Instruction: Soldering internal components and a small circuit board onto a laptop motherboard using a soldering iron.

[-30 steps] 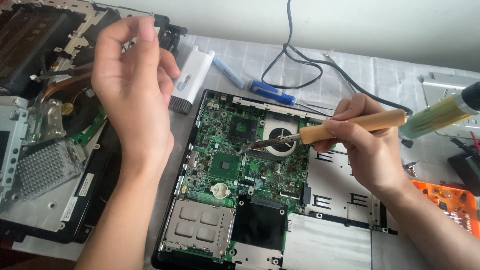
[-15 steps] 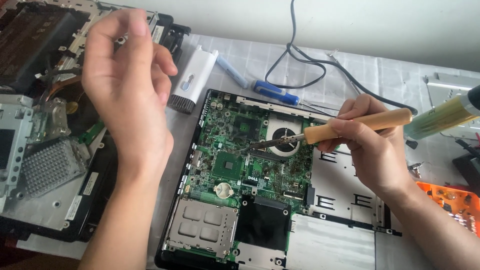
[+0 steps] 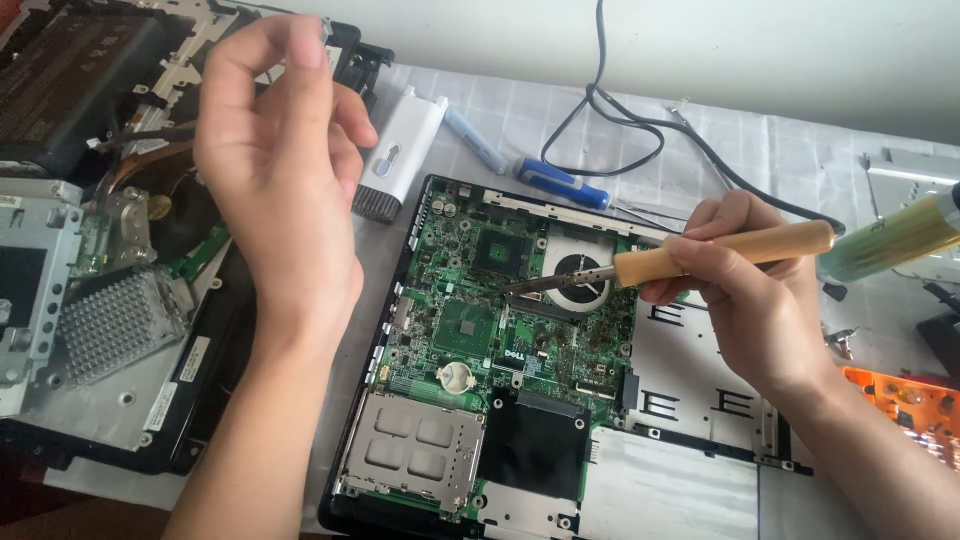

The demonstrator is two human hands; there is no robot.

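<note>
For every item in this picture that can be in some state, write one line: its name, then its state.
Laptop base: opened, green board exposed.
Cooling fan: uncovered.
Soldering iron: held, tip down at the board.
Right hand: gripping the iron's wooden handle.
Left hand: raised, fingertips pinched together.
Second laptop: dismantled, parts exposed.

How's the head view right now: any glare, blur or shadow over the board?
Head view: soft, even daylight, no harsh glare on the green motherboard; left hand, raised close to the camera, slightly soft; right hand and wooden-handled soldering iron sharp; faint shadows only.
</note>
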